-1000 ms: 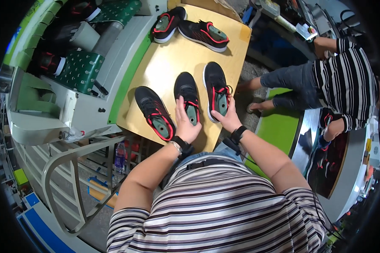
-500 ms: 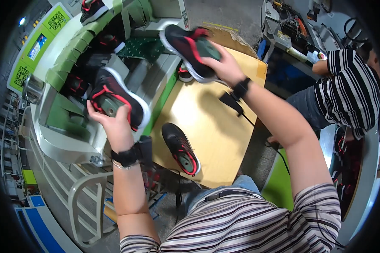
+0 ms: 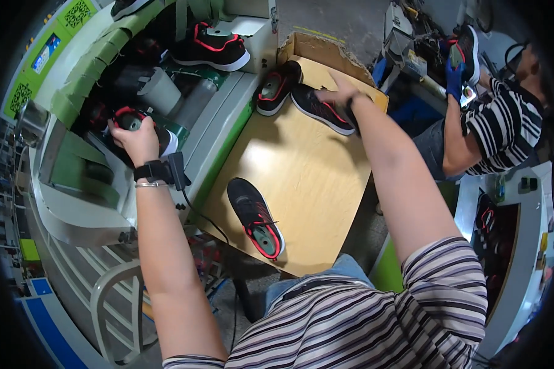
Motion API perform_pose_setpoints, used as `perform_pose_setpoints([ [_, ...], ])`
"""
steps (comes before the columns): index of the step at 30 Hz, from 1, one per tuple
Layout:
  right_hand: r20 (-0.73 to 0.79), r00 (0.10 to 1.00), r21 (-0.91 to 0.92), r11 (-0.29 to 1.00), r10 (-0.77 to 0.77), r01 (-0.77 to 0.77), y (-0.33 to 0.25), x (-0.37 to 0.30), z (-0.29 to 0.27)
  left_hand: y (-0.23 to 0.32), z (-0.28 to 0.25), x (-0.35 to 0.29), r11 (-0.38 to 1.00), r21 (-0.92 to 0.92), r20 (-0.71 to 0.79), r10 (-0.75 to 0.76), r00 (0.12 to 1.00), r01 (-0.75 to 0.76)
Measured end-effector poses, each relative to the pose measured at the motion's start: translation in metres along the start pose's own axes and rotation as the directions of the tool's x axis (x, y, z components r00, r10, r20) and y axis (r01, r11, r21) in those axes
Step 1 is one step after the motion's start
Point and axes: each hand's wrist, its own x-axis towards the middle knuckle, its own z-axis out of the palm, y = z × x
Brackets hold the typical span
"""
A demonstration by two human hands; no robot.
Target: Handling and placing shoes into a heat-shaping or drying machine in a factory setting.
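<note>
My left hand (image 3: pixel 133 140) grips a black sneaker (image 3: pixel 166 140) with red trim, a white sole and a grey-green insert, inside the white and green machine (image 3: pixel 83 215). My right hand (image 3: pixel 343 93) is over another black and red sneaker (image 3: pixel 326 112) at the far end of the wooden board (image 3: pixel 295 184). Its fingers look spread, though blurred, and partly hide that shoe. Close beside it lies a further sneaker (image 3: pixel 279 89). One more sneaker (image 3: pixel 256 218) rests on the board nearest me. Farther inside the machine stands a sneaker (image 3: pixel 212 49), toe to the right.
A torn cardboard flap (image 3: pixel 323 52) borders the board's far end. To the right, a co-worker in a striped shirt (image 3: pixel 505 123) holds up a sneaker (image 3: pixel 468 55) with a blue-gloved hand (image 3: pixel 454 80). A metal rail (image 3: pixel 104 295) stands at lower left.
My left hand has lowered its sneaker into the machine. My right hand, which held a raised sneaker, is now over one on the board. Another sneaker now shows farther inside the machine.
</note>
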Motion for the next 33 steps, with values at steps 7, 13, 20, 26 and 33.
perform_pose_setpoints([
  [7, -0.101, 0.98, -0.364, 0.91, 0.174, -0.199, 0.006, -0.174, 0.037, 0.014, -0.013, -0.024, 0.997, -0.025, 0.029, -0.07, 0.997, 0.071],
  [13, 0.141, 0.99, -0.288, 0.957, 0.001, 0.04, -0.039, -0.351, 0.044, 0.017, -0.084, -0.24, 0.997, -0.076, 0.731, 0.032, 0.682, 0.035],
  [20, 0.082, 0.995, 0.204, 0.978, -0.058, 0.04, -0.032, -0.356, 0.053, -0.014, -0.082, -0.347, 0.979, -0.051, 0.806, -0.077, 0.587, 0.198],
  [26, 0.325, 0.946, 0.278, 0.956, -0.002, -0.094, -0.016, -0.318, 0.091, -0.005, -0.084, -0.338, 0.98, -0.068, 0.844, -0.043, 0.535, 0.186],
  [33, 0.684, 0.722, 0.535, 0.6, 0.106, -0.595, -0.052, -0.356, 0.041, -0.012, -0.088, -0.341, 0.983, -0.055, 0.824, -0.053, 0.564, 0.173],
])
